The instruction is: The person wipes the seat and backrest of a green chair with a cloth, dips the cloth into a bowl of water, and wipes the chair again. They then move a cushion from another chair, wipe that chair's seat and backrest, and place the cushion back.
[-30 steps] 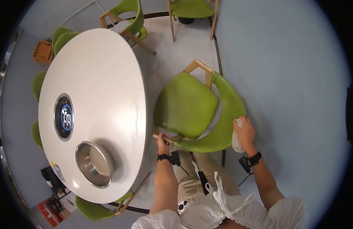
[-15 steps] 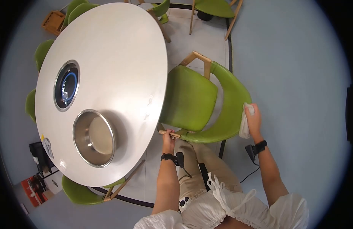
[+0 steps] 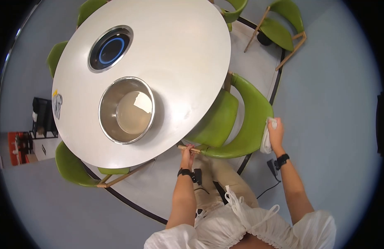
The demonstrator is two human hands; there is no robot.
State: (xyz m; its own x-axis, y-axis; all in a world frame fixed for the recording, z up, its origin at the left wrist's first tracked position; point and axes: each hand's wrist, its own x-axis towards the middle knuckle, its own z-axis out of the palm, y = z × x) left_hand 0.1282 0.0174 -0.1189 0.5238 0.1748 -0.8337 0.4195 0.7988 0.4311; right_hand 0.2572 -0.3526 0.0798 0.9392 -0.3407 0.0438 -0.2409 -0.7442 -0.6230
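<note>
A green chair (image 3: pixel 255 108) with wooden legs stands in front of me, its seat partly under the edge of the round white table (image 3: pixel 179 54). My left hand (image 3: pixel 187 152) is wrapped round the chair's wooden frame, close to the table edge. At the outer side of the curved backrest, my right hand (image 3: pixel 276 136) grips a whitish cloth (image 3: pixel 265 139). The cloth lies against the green backrest. A black band with a small device sits on each wrist.
On the table stands a metal pot (image 3: pixel 107 108) with cloudy liquid inside. Behind it is a round inset cooktop (image 3: pixel 94 58) with a blue ring. Other green chairs (image 3: pixel 73 166) surround the table. A grey cloth (image 3: pixel 57 106) lies at the table's left edge.
The chair's seat has slid further under the table, with both hands still on the chair. My view has turned, so the table, pot and cooktop appear shifted up and right.
</note>
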